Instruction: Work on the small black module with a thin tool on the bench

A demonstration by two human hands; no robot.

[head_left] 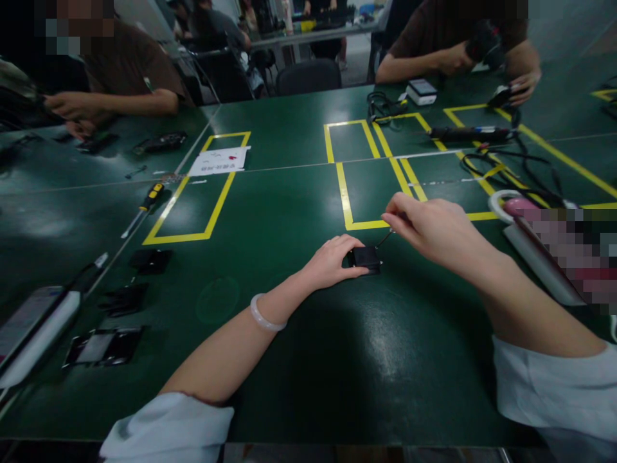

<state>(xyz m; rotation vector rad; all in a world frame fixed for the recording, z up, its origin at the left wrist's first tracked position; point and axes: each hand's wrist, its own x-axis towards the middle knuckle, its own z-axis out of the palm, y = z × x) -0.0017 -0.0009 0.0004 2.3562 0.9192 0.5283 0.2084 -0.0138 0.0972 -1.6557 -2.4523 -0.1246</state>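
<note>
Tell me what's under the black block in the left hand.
Green tabletop shows around the black block, which the left hand grips. The block's underside and whatever lies directly beneath are covered, so I can't tell whether anything is there.

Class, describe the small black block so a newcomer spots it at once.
On the green table, look just nearer than the yellow tape outlines. There the left hand, on the arm with a pale bangle, grips a small black block. Unlike the dark pieces lying loose at left, it is held, and a thin tool in the right hand points at it.
</note>
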